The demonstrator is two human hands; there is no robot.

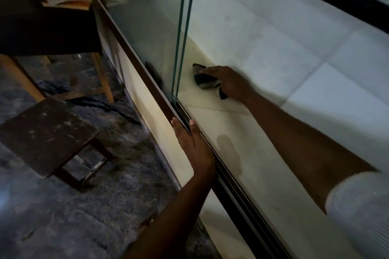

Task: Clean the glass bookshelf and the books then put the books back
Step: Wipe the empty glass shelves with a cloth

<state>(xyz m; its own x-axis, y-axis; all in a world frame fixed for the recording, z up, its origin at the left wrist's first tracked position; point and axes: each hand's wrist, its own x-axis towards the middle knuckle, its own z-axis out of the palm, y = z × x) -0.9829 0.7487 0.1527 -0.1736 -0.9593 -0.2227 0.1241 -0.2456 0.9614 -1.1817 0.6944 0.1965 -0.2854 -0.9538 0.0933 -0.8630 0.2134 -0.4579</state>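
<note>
Your flat-fingered right hand [229, 82] presses the cloth [202, 80] beside the glass door [181, 38]; if the door slides, it could pinch your relaxed left hand [193, 143] on the track.

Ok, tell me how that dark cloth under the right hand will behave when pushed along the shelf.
The dark cloth is bunched under the right hand, so it is probably floppy and will fold rather than slide flat. It looks thin, so likely light. The pale shelf floor looks smooth, so it should glide easily.
</note>
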